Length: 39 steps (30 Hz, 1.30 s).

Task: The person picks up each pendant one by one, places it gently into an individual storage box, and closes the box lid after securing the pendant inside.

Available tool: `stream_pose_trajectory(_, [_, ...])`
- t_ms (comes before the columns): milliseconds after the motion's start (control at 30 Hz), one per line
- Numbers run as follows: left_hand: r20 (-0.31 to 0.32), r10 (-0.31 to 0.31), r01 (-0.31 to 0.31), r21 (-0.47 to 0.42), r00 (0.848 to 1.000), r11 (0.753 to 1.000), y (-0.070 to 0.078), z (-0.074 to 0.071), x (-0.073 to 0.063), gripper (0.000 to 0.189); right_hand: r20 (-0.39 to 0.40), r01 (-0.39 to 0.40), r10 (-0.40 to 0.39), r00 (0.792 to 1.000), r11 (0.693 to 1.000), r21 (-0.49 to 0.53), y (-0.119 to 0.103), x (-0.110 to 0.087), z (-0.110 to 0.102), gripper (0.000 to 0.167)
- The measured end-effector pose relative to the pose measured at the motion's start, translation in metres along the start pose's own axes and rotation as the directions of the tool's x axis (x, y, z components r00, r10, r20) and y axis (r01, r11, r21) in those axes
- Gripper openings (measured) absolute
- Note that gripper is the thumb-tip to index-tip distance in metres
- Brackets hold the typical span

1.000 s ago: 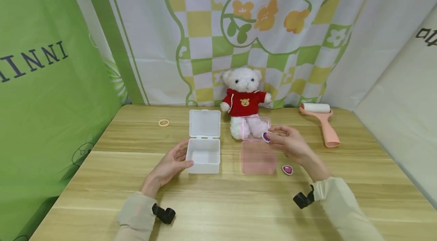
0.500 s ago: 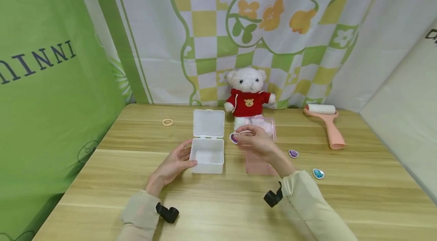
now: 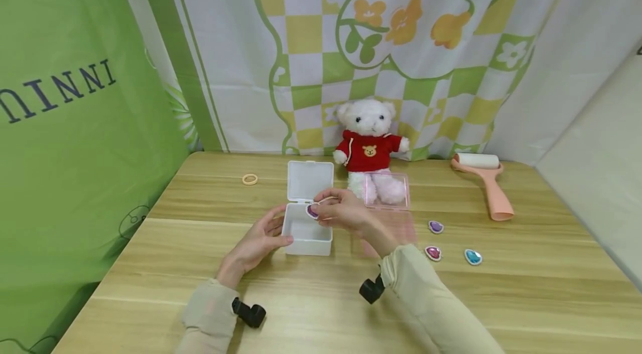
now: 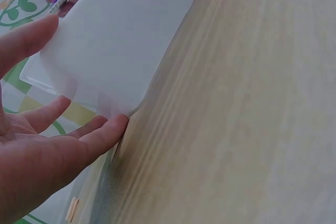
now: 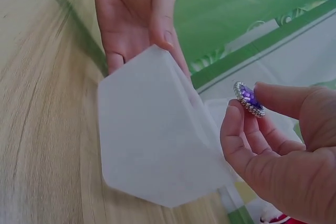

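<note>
Head view: the right hand (image 3: 346, 213) is pinching a purple gem (image 3: 312, 211) narrowly between thumb and fingertips, holding it above the white box (image 3: 308, 247), whose lid is standing up. The left hand (image 3: 257, 241) is holding that box at its left side, thumb resting near the front corner. The pink box (image 3: 407, 227) is standing open to its right; farther right, a lilac gem (image 3: 436, 227), a pink gem (image 3: 433, 253) and a blue gem (image 3: 473, 257) are lying on the table (image 3: 311, 309).
</note>
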<state>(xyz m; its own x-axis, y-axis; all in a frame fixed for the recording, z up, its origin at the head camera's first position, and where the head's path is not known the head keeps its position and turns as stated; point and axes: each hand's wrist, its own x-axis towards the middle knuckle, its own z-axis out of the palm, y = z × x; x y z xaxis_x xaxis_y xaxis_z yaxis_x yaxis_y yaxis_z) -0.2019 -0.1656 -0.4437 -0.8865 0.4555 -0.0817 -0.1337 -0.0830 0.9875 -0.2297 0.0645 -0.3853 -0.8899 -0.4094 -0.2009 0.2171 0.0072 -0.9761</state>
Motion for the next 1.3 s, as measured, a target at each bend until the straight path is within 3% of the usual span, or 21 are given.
stream_pose_trajectory(200, [-0.004,-0.005,0.005,-0.001,1.000,1.000,0.000,-0.001,0.001,0.081,0.075,0.029,-0.014,0.997,0.981,-0.194,0.001,0.014,0.014,0.020])
stream_pose_trajectory(433, [0.006,-0.002,0.002,-0.003,1.000,1.000,0.000,-0.002,0.001,0.081,0.189,0.056,0.031,0.981,0.897,-0.438,-0.006,0.023,0.020,0.015])
stream_pose_trajectory(633, [0.000,-0.016,0.016,-0.003,1.000,1.000,-0.001,-0.001,0.000,0.082,0.240,0.054,0.084,0.967,0.856,-0.514,-0.004,0.032,0.024,0.018])
stream_pose_trajectory(900, [0.003,-0.019,0.019,-0.003,1.000,1.000,-0.002,-0.001,0.001,0.083,0.241,0.041,0.142,0.960,0.779,-0.626,-0.002,0.038,0.031,0.016])
stream_pose_trajectory(1133, [0.005,-0.017,0.017,-0.009,1.000,1.000,-0.002,-0.003,0.001,0.083,0.192,0.051,0.139,0.971,0.667,-0.743,-0.002,0.038,0.039,0.015])
stream_pose_trajectory(1300, [0.001,-0.015,0.015,-0.010,1.000,1.000,-0.002,-0.002,0.001,0.083,0.173,0.052,0.140,0.975,0.613,-0.788,-0.001,0.039,0.039,0.017])
